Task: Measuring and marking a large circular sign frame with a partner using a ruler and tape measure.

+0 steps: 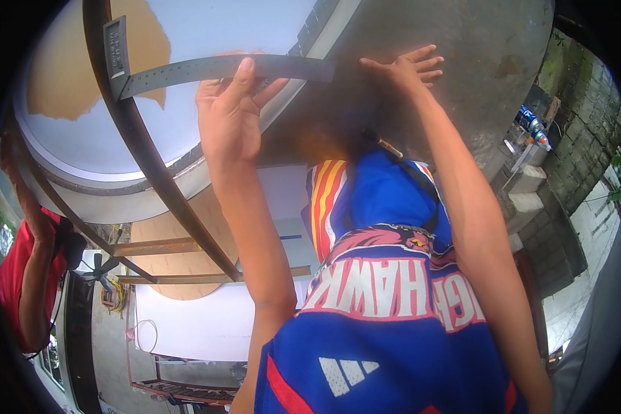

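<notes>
My left hand is closed on the blade of a metal try square, with the thumb on the blade's near face. The square's short thick stock lies at a brown metal bar of a frame; whether they touch I cannot tell. Its blade reaches right, past my fingers. My right hand is empty with its fingers spread, above or against a dark grey surface; contact is unclear. A slim pen-like stick shows by my blue shorts.
Behind the frame is a large round white panel with brown paper on it. A person in red is at the far left, near a dark fan. A blue can and concrete blocks are at right.
</notes>
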Action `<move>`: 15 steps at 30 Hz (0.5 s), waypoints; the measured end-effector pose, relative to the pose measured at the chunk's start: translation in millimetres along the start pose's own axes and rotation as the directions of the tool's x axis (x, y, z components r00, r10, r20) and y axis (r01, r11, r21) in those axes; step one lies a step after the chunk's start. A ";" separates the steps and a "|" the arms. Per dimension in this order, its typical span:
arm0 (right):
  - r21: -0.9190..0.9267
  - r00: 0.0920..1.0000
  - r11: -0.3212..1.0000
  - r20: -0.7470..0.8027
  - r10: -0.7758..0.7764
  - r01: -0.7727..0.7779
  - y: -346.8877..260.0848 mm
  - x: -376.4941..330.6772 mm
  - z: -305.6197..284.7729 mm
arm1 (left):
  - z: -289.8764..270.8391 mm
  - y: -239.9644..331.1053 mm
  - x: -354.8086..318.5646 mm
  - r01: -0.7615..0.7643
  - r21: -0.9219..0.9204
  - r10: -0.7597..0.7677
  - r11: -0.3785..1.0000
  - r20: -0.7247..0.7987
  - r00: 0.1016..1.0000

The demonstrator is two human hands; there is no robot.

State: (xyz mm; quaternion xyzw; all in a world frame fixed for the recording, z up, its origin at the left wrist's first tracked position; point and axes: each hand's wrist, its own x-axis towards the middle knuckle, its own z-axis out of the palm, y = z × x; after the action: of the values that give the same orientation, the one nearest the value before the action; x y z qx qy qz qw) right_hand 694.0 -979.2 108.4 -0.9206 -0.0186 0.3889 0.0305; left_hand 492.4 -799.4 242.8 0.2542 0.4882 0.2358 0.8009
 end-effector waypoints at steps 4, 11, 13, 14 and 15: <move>-0.001 1.000 1.000 0.001 0.014 -0.014 0.8 -2.8 2.5 | -1.5 -2.3 0.5 -0.008 -0.006 0.009 1.000 0.002 1.000; -0.006 1.000 1.000 -0.003 -0.004 0.004 -10.4 -7.2 -5.3 | 3.6 12.8 -3.9 -0.039 -0.013 0.039 0.999 -0.011 0.999; 0.008 1.000 1.000 0.000 0.004 -0.004 -3.4 -3.4 -1.6 | 3.8 5.8 -1.6 -0.021 -0.009 0.021 1.000 -0.016 1.000; 0.005 1.000 1.000 0.001 0.007 -0.007 -1.5 -2.4 -0.8 | 4.1 4.0 -0.8 -0.014 -0.007 0.014 1.000 -0.018 1.000; 0.006 1.000 1.000 0.003 0.003 -0.003 1.6 -2.2 1.4 | 2.2 1.2 -0.6 -0.010 -0.006 0.010 1.000 -0.020 1.000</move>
State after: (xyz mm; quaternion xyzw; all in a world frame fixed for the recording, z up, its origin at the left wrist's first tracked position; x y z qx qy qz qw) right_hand 691.5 -980.8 108.9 -0.9200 -0.0162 0.3902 0.0329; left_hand 494.0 -799.2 244.9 0.2518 0.4941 0.2439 0.7956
